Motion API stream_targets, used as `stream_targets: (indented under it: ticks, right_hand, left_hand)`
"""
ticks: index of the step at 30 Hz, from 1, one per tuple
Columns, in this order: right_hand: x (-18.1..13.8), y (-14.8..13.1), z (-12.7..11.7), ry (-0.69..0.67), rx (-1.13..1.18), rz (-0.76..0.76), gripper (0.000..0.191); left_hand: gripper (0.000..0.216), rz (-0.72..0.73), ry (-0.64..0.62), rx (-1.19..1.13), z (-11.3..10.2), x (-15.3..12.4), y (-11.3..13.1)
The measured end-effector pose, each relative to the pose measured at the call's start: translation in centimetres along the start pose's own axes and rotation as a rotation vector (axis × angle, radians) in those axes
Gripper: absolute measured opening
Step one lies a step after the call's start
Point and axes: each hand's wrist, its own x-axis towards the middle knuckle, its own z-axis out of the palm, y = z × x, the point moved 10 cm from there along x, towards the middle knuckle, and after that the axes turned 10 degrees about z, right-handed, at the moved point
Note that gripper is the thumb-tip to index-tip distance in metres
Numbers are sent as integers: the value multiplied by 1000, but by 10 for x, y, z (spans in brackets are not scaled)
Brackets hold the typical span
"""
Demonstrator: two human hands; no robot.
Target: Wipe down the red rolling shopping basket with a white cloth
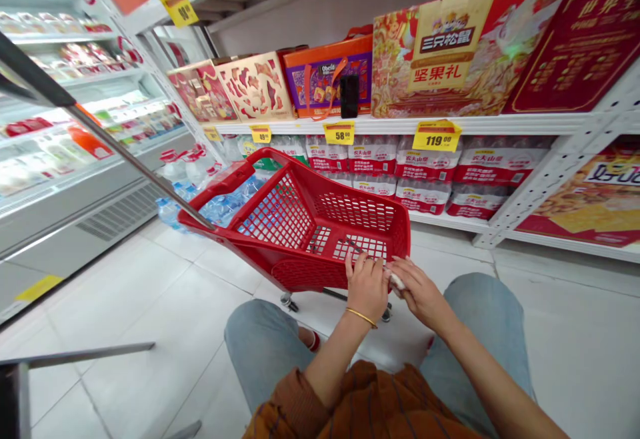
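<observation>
A red plastic shopping cart (320,189) stands in front of my knees, its basket seen from above. My left hand (367,286), with a gold bracelet on the wrist, lies at the near rim with its fingers spread over the edge. Right beside it, at the near corner, my right hand (417,290) pinches a small white wad (397,282), which looks like tissue or cloth. Fingers cover most of that wad. Some dark thin strips show through the grid at the basket's bottom.
Beyond the cart, a white shelf (475,122) carries gift boxes (440,59), a black phone-like object (349,96) and packs of bottled water (425,192). A refrigerated display (90,192) runs along the left. A metal pole (145,166) slants across the cart's handle. White floor tiles (165,306) lie below.
</observation>
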Motion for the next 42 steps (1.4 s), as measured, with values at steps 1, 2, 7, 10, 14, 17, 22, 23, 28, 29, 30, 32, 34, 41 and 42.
stream_targets:
  ticks: [1,2,7,10,14,17,22,23,28,29,30,32,34,41,42]
  right_hand:
    - [0,1,-1,6,8,-11,52]
    - [0,3,-2,6,18,-21,51]
    - [1,13,-3,-41,65,-53,49]
    - [2,18,-4,-68,95,-82,47]
    - [4,24,-3,-134,134,-107,43]
    - [6,28,-2,-184,155,-122,42]
    - [8,34,1,-245,173,-142,40]
    - [9,35,2,-257,170,-141,39]
    - [13,38,9,-335,182,-141,40]
    - [13,37,10,-341,192,-143,40]
    - [13,37,10,-335,201,-145,39]
    - [13,36,10,-302,205,-140,37]
    - [10,33,10,-261,183,-141,36]
    - [1,10,13,-177,77,-122,33]
    - [0,7,14,-167,69,-118,33]
  left_hand:
    - [27,-16,11,-14,2,1,0]
    - [26,-24,21,-28,4,2,-1]
    - [22,1,45,-93,5,5,-4]
    - [20,-11,58,-113,5,5,-8]
    - [20,-15,78,-135,4,3,-10]
    - [18,-13,102,-158,2,2,-11]
    - [15,-18,158,-190,-1,0,-16]
    - [15,-18,165,-199,-2,-1,-16]
    - [15,-16,177,-243,-6,-1,-20]
    - [15,-16,179,-249,-7,-1,-20]
    - [15,-16,181,-254,-8,-1,-21]
    - [15,-11,185,-259,-11,-2,-22]
    - [15,-3,191,-259,-13,-4,-24]
    - [18,41,172,-279,-23,-14,-29]
    - [19,45,160,-278,-24,-14,-30]
